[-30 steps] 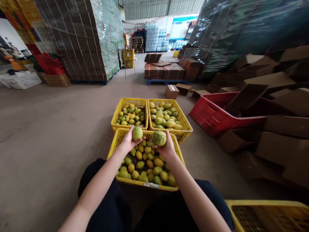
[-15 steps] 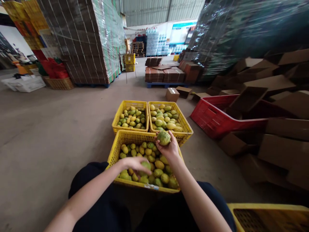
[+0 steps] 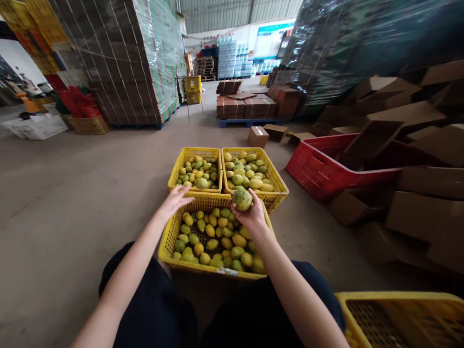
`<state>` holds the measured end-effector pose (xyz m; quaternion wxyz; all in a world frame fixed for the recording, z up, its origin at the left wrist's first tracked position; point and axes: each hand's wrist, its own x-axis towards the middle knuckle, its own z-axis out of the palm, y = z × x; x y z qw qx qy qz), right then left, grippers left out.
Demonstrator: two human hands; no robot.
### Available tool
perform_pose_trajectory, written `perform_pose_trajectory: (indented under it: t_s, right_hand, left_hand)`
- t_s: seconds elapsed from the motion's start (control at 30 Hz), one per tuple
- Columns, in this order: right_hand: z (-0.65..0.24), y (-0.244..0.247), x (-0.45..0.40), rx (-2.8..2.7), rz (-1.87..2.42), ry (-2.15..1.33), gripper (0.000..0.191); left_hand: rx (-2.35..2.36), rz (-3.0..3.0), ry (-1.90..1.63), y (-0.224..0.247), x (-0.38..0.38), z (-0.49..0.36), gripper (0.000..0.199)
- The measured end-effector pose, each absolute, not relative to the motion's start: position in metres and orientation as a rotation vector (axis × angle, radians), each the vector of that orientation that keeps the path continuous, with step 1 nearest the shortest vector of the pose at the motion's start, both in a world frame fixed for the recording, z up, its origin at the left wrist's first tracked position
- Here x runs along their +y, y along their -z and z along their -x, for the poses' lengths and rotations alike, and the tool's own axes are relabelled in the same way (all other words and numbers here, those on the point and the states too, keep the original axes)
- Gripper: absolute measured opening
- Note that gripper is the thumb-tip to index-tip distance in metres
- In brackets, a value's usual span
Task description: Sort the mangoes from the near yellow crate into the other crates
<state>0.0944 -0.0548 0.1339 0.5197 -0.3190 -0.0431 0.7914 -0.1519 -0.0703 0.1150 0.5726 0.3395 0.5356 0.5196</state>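
My left hand [image 3: 176, 200] is over the left front rim of the near yellow crate [image 3: 165, 241], fingers spread and nothing in it. In my right hand [image 3: 253, 212] rests a large green fruit [image 3: 242, 199], held above the back right part of that crate. Many yellow and green fruits [image 3: 210, 230] lie inside the near crate, with some of its floor showing. Behind it stand a back left crate [image 3: 176, 169] and a back right crate [image 3: 279, 179], both filled with similar fruits. A larger pale green fruit [image 3: 201, 183] lies at the front of the back left crate.
A red crate [image 3: 315, 169] with cardboard in it stands at the right, beside piled open boxes [image 3: 427, 212]. Another yellow crate [image 3: 398, 296] is at the lower right. Small boxes [image 3: 258, 137] and a pallet of flat cartons [image 3: 246, 107] lie farther back.
My left hand has moved from inside the near crate up and left to its back rim, and the green fruit by it is gone from there. A large fruit now shows in the back left crate.
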Motion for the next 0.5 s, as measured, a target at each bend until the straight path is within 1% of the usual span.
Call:
perform_pose_trajectory:
  t_s: [0.07,0.1,0.17,0.37,0.5]
  right_hand:
    - [-0.093,-0.133,-0.055,-0.134,0.779,-1.908,0.026]
    - [-0.092,-0.132,-0.055,-0.147,0.79,-1.916,0.024]
    - [-0.091,-0.13,-0.055,-0.169,0.823,-1.926,0.021]
    - [-0.08,-0.118,-0.063,-0.261,0.971,-1.95,0.02]
    - [-0.059,-0.089,-0.087,-0.424,1.191,-2.103,0.018]
  left_hand:
    - [1.259,-0.654,-1.48,-0.126,-0.065,0.176,0.025]
    - [1.254,-0.612,-1.536,-0.129,-0.066,0.183,0.019]
    - [1.246,-0.589,-1.519,-0.129,-0.073,0.186,0.01]
    - [1.318,-0.889,-1.011,-0.126,-0.091,0.161,0.012]
    - [1.42,-1.113,-0.798,-0.123,-0.097,0.155,0.016]
